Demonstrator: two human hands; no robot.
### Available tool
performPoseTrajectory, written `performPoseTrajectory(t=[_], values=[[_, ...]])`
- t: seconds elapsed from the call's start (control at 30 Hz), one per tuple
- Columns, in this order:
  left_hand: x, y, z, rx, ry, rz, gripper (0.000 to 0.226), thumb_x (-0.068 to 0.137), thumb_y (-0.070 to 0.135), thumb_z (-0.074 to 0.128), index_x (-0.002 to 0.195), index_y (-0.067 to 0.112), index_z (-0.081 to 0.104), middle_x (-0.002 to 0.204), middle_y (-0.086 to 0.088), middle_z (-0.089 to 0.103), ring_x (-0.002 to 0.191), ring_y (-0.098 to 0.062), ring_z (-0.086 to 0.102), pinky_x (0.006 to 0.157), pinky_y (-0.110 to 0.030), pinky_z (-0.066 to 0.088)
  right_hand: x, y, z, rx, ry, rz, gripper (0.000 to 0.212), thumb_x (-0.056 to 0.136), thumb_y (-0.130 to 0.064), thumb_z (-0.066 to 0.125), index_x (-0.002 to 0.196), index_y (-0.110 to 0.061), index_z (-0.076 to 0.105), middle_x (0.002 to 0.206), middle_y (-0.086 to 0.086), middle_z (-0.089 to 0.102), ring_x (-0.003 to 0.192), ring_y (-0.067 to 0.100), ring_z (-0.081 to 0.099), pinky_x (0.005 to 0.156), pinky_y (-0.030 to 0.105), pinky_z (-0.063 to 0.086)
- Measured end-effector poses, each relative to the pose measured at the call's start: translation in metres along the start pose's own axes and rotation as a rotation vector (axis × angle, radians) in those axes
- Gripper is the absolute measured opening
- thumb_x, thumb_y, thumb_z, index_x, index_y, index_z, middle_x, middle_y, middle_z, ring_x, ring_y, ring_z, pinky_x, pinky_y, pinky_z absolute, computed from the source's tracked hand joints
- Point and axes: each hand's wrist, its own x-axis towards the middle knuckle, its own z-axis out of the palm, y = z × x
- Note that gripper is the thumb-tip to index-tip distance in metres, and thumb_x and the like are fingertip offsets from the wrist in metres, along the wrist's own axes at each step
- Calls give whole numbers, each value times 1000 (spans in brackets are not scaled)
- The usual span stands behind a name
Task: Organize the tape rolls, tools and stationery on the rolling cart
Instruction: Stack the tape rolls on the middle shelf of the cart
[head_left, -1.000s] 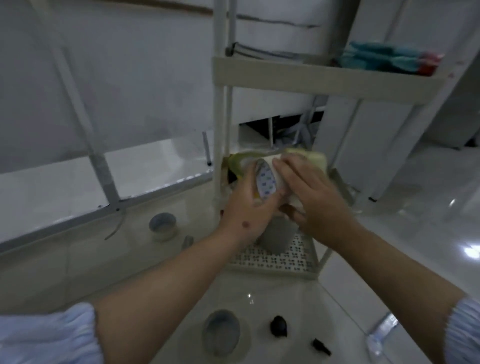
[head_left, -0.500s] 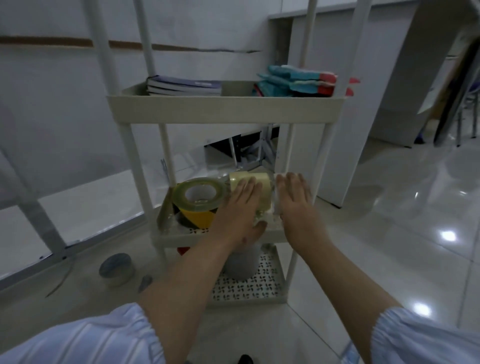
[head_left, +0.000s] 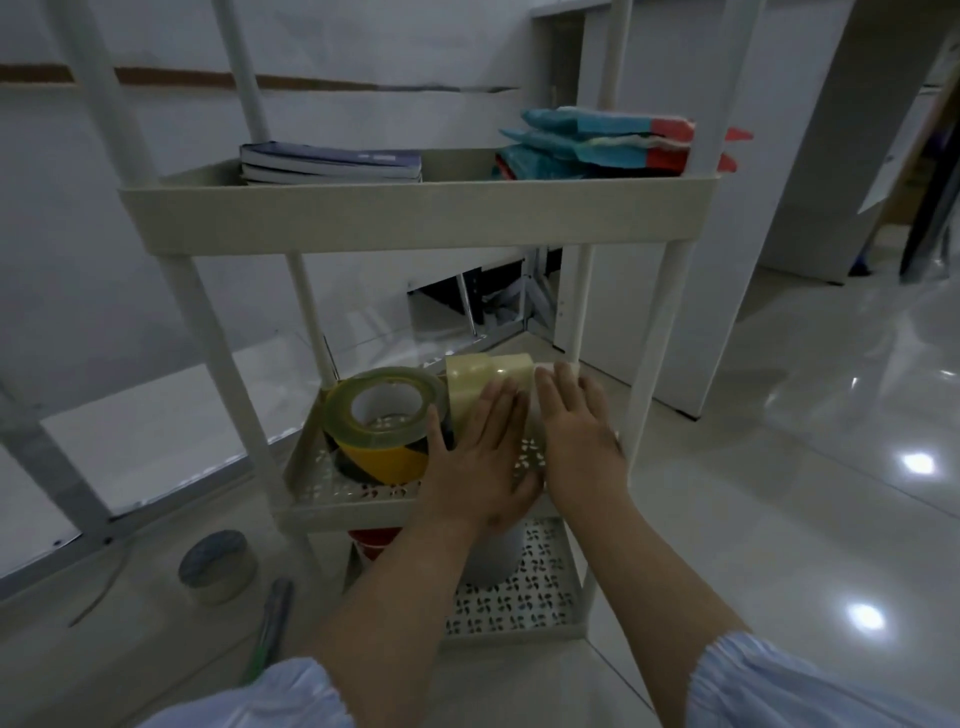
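Resting both hands flat and spread, left hand (head_left: 480, 457) and right hand (head_left: 576, 441), we judge the pale translucent tape rolls (head_left: 491, 384) lie just beyond our fingertips, nearer the left.

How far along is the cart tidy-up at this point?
Done: notebooks and blue-red packets sit in the top tray, and a yellow-black tape roll is on the middle shelf. In hand: the left hand and right hand rest flat on pale tape rolls on that shelf. Left: a grey tape roll and a green-handled tool lie on the floor.
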Motion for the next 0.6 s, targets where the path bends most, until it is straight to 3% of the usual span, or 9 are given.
performPoseTrajectory(t=[0.07, 0.2, 0.3, 0.5, 0.6], values=[[1, 0, 1, 17, 17, 6, 86, 66, 62, -12, 142, 23, -22, 148, 8, -33, 134, -9, -33, 103, -58, -19, 8, 3, 4, 16, -30, 16, 51, 93, -8, 39, 139, -14, 18, 154, 6, 9, 142, 24, 5, 111, 40, 26], [5, -2, 5, 28, 34, 15, 83, 69, 62, -9, 141, 25, -23, 146, 11, -35, 128, -4, -41, 99, -56, -22, 21, 5, 7, 9, -59, 27, 45, 91, -7, 38, 134, -11, 25, 151, 10, 15, 141, 29, 6, 113, 42, 25], [6, -4, 5, 13, 35, 24, 82, 68, 61, -9, 141, 25, -23, 143, 12, -37, 128, -4, -40, 97, -56, -24, 27, 2, 4, -102, -127, 98, 42, 90, -7, 37, 130, -11, 26, 148, 10, 21, 134, 35, 15, 105, 43, 29], [4, -6, 5, -13, 48, 52, 85, 68, 58, -7, 144, 22, -15, 141, 10, -35, 129, -7, -37, 105, -52, -21, 45, 1, -2, -99, -194, 65, 42, 89, 1, 39, 130, -3, 30, 142, 15, 29, 129, 30, 26, 103, 34, 30], [6, -8, 5, -39, 38, 80, 89, 66, 60, -6, 145, 20, -14, 141, 9, -33, 130, -9, -34, 108, -47, -20, 42, 0, -5, -96, -227, 106, 41, 90, 0, 40, 130, -3, 29, 148, 16, 19, 135, 28, 22, 105, 38, 30]])
